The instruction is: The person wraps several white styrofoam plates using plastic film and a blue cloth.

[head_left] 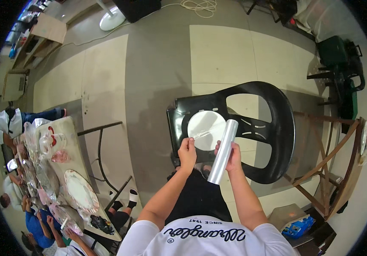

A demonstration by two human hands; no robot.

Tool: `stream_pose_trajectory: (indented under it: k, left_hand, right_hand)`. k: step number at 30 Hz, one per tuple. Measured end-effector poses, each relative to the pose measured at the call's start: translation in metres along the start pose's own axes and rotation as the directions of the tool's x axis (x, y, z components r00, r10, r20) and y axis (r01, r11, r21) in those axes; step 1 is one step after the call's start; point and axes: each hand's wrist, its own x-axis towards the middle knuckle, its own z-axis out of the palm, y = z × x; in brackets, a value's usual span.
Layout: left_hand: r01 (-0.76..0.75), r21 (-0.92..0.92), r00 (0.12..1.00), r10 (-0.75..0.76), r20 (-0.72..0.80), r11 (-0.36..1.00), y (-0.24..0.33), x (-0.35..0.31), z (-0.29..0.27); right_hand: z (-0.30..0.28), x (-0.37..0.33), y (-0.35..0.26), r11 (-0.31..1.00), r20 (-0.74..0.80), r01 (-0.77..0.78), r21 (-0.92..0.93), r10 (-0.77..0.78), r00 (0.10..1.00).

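My right hand is wrapped round a roll of clear plastic film, tilted with its top end leaning right. A strip of thin film runs from the roll toward my left hand, whose fingers are pinched on its loose edge. Beneath the strip, a round white plate lies on the seat of a black plastic chair. Part of the plate's right edge is hidden behind the roll and my right hand.
At the left, a long table carries a large oval plate and several plastic-wrapped items, with people seated along it. Wooden trestle legs and a box with a blue package stand at the right. Green stacked chairs are beyond.
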Motion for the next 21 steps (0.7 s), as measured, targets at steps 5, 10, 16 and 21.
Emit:
stream_pose_trajectory:
  k: [5, 10, 16, 21]
  left_hand:
    - [-0.091, -0.035, 0.994, 0.093, 0.057, 0.995, -0.004, 0.026, 0.005]
    - [-0.111, -0.106, 0.994, 0.11, -0.011, 0.988, -0.022, 0.059, -0.002]
    - [0.468, -0.625, 0.877, -0.242, 0.414, 0.625, -0.04, 0.079, -0.019]
    - [0.77, -0.579, 0.633, -0.209, 0.745, 0.268, -0.028, 0.093, -0.04]
  right_hand:
    - [-0.014, 0.027, -0.002, 0.85, -0.152, 0.029, -0.527, -0.128, 0.98]
    - [0.005, 0.045, -0.019, 0.956, -0.139, -0.019, -0.293, -0.023, 0.99]
    - [0.025, 0.054, -0.014, 0.82, -0.157, -0.063, -0.569, -0.034, 0.987]
    - [0.044, 0.052, -0.015, 0.65, -0.126, -0.061, -0.757, -0.053, 0.991]
